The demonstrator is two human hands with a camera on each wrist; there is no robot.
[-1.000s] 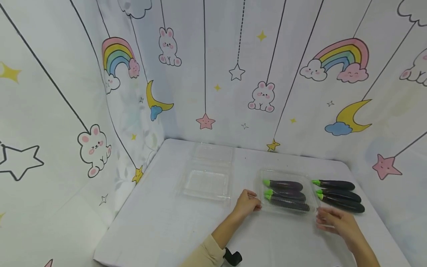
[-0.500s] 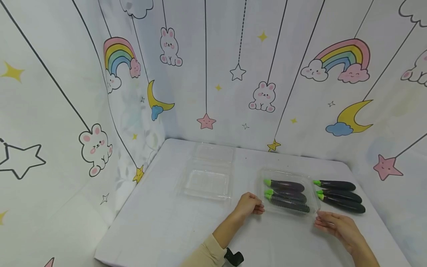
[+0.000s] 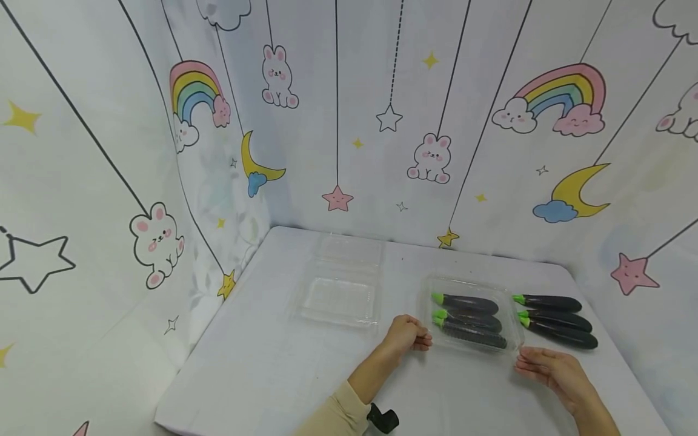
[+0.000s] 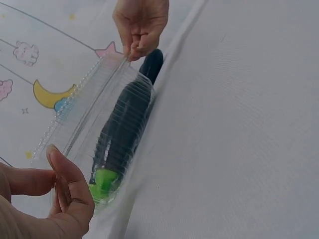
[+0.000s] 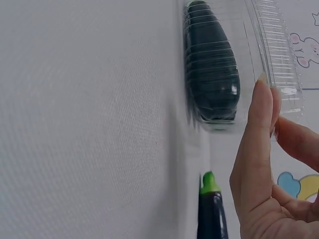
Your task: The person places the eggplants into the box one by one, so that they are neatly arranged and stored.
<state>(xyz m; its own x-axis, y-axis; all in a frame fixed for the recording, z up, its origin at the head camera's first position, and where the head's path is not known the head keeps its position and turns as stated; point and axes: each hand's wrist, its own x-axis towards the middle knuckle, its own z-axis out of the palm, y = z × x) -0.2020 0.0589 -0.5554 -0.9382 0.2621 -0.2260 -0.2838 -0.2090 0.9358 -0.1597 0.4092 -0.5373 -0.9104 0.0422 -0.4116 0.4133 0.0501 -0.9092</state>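
Note:
A clear plastic clamshell box (image 3: 509, 318) with three dark eggplants (image 3: 470, 304) inside sits on the right half of the table, its lid over them. My left hand (image 3: 405, 334) pinches the rim at the box's near left corner; the left wrist view shows thumb and fingertips on the edge. At the near right corner my right hand (image 3: 556, 372) holds the rim between thumb and fingers, as the right wrist view also shows. Green stem ends point left. Just right of the box lie three more eggplants (image 3: 561, 327), side by side on the cloth.
A second clear clamshell box (image 3: 338, 301) lies left of centre, its lid folded back towards the wall. White cloth covers the table (image 3: 262, 363). Printed fabric walls (image 3: 305, 139) rise behind and at both sides. A black object (image 3: 383, 419) is at my left sleeve.
Both hands have shifted slightly towards me along the box's near corners, and the right fingers have closed on the rim. The box and eggplants have hardly moved.

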